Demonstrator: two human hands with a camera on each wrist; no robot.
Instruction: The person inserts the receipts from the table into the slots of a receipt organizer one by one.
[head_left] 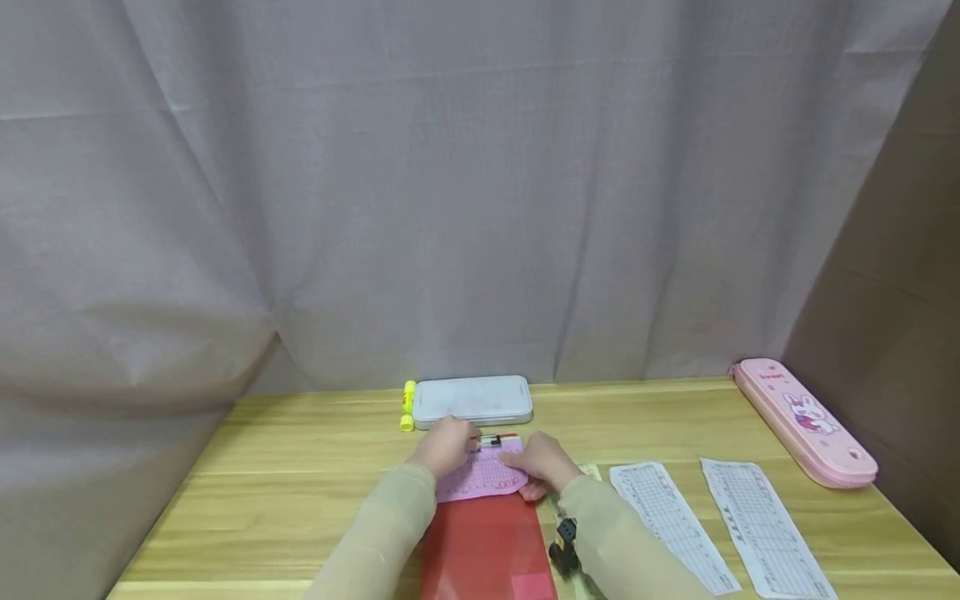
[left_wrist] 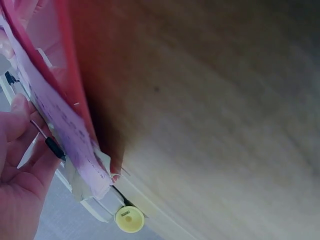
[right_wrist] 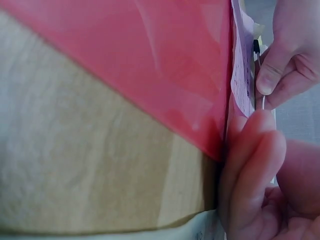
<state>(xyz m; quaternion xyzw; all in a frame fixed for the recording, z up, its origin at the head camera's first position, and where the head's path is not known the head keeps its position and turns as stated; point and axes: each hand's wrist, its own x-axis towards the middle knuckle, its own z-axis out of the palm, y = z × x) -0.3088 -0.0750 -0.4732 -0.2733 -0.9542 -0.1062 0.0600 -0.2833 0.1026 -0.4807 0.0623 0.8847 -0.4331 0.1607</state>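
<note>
A translucent red folder (head_left: 487, 546) lies on the table, with a pink printed form (head_left: 483, 475) across its far end. Along the form's far edge runs a thin metal clip bar (head_left: 491, 441) with black end pieces. My left hand (head_left: 446, 446) is at the form's upper left; in the right wrist view its thumb and fingers pinch the metal bar (right_wrist: 263, 101). At the right edge, my right hand (head_left: 546, 462) holds the form and folder edge, thumb on top and fingers curled beneath. Some fingertips are hidden behind the form in the left wrist view.
Behind the folder sit a white tin case (head_left: 472, 400) and a yellow glue stick (head_left: 407, 406). To the right lie two white printed forms (head_left: 671, 521) and a pink pencil case (head_left: 806, 421). A pale paper slip (head_left: 591, 472) is partly under my right arm. A grey curtain (head_left: 480, 208) hangs behind.
</note>
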